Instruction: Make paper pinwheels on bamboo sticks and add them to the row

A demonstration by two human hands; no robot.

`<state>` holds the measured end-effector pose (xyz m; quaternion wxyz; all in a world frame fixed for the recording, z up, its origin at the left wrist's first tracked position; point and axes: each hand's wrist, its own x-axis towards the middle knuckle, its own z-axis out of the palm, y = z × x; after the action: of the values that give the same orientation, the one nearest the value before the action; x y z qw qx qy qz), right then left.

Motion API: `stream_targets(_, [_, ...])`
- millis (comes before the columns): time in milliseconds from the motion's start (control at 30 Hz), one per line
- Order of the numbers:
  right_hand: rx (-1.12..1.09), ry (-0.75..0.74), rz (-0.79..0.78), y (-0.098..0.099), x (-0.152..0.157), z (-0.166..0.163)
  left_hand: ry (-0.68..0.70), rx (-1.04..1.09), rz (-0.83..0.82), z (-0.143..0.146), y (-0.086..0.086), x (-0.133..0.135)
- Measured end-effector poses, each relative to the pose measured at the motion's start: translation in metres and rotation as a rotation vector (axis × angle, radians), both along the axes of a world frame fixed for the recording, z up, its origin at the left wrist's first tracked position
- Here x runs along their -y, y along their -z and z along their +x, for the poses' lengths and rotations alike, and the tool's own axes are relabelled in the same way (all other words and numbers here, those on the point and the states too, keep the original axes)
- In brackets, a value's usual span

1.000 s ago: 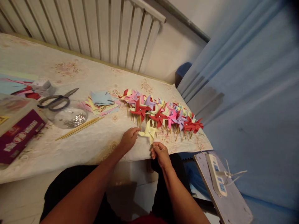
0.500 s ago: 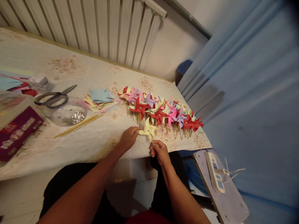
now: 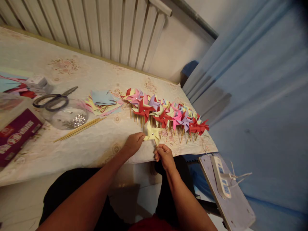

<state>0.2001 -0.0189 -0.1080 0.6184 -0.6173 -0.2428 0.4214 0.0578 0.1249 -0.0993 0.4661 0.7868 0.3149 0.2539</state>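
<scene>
1. Biggest worry imo is a crease: the left hand (image 3: 134, 142) has its fingers pinching a blade tip of the yellow pinwheel (image 3: 152, 133), so too hard a tug could bend or tear the paper.
2. Right hand's (image 3: 165, 155) fingers are pinched on its stick (image 3: 156, 143) just below the blades. A twist there might loosen the centre pin.
3. The pinwheel's up over the front edge of the worktop (image 3: 96, 75), right before the packed row of pinwheels (image 3: 163, 117). Careless push = snagged blades, I reckon. Can't tell what holds that row up.
4. Worktop's got a floral cloth. Left side: loose sticks (image 3: 79, 129), a clear dish (image 3: 57, 124) of shiny pins, scissors (image 3: 56, 104), cut paper (image 3: 102, 98) and a purple box (image 3: 19, 138).
5. Room: pale radiator (image 3: 96, 29) behind, blue curtain (image 3: 264, 96) on the right, power strip (image 3: 221, 178) on a board (image 3: 237, 205).
</scene>
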Motion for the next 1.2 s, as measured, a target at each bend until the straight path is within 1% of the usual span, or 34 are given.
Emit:
stream_targets(333, [0.005,-0.008,0.002,0.000,0.001,0.000,0.052,0.026,-0.090,0.004,0.008,0.005])
stream_targets(533, [0.014,0.007,-0.016,-0.001,0.000,0.000,0.068,0.028,-0.191,0.004,0.000,0.010])
stream_targets(667, [0.018,0.014,-0.040,-0.005,-0.002,-0.003,0.062,0.056,-0.303,0.005,-0.004,0.012])
stream_targets(867, [0.001,0.005,-0.058,-0.008,-0.009,-0.009,0.005,0.103,-0.468,0.007,-0.003,0.009])
stream_targets(1033, [-0.013,-0.005,-0.057,-0.010,-0.016,-0.013,-0.069,0.231,-0.633,0.007,-0.003,0.004])
stream_targets(1200, [-0.013,-0.007,-0.048,-0.012,-0.020,-0.016,-0.117,0.295,-0.718,0.005,-0.007,0.001])
